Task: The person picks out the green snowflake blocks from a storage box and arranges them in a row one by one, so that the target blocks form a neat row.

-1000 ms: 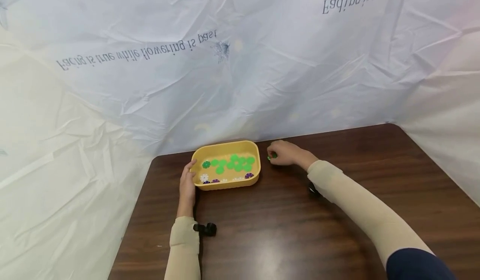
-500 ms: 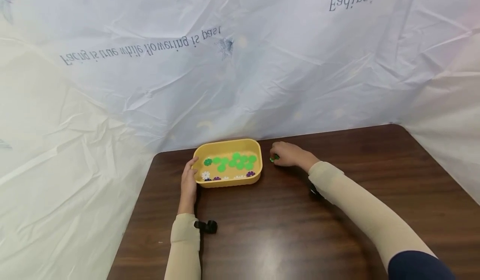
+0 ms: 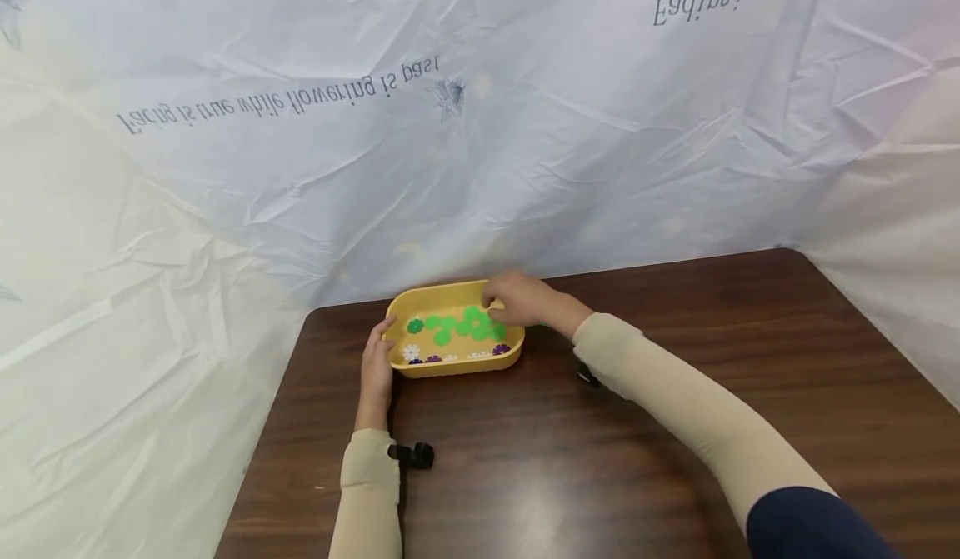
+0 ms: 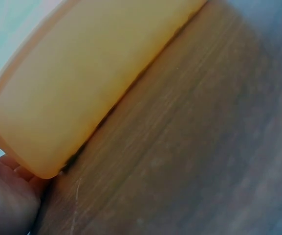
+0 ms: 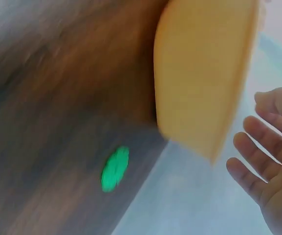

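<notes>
Yellow and shallow, the tray (image 3: 457, 368) lies on the table between the two hands. The left hand (image 3: 377, 367) grips its end, fingers over the rim. The right hand (image 3: 522, 297) is over the opposite end, fingers bent, the outer ones spread loosely; thumb and forefinger are close together, and whether they pinch anything I cannot tell.

Inside the tray, between the hands, are bright green pieces (image 3: 476, 322), a darker green piece (image 3: 416, 326) towards the left hand, and white and purple flower-shaped pieces along the side nearest the person. The right wrist view shows a lone green disc (image 5: 115, 169) on the table just outside the tray; in the head view the right hand covers nearly all of it. The left wrist view shows the tray's outer wall and the left palm against its corner.

Beyond both hands hangs a pale cloth (image 3: 360, 167) with flipped lettering: "is true while flowering is past" and "Fading is true while".
</notes>
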{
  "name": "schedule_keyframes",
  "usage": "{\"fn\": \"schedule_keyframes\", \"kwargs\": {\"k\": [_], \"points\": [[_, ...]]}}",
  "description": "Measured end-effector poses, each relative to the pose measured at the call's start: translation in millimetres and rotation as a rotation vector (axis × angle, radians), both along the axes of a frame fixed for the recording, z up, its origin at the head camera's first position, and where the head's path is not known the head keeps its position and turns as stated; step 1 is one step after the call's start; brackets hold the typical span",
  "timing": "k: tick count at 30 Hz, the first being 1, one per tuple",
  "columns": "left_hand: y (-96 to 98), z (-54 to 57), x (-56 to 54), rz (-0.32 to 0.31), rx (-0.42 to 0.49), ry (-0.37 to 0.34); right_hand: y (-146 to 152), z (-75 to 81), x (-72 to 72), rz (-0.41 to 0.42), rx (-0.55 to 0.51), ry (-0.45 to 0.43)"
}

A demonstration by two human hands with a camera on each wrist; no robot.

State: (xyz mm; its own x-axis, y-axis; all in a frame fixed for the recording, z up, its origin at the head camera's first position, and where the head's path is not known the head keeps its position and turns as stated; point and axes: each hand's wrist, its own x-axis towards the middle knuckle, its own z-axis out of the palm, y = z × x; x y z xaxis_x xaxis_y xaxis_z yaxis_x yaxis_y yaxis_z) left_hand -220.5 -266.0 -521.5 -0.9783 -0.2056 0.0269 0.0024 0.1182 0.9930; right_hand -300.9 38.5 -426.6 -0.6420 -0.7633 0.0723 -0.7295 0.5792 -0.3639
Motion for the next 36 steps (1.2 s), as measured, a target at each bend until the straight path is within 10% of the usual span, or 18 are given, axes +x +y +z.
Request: {"fn": "schedule_keyframes", "kwargs": {"k": [16,36], "points": [[-0.7,-5.6,1.5,0.005,-0.003,0.013,-45.7,-45.8,3.9,0.036,0.145,-0.053],[10.4,33.5,17.1,-0.002,-0.024,-0.015,-38.7,-27.1,1.0,0.092,0.073,-0.115]]}}
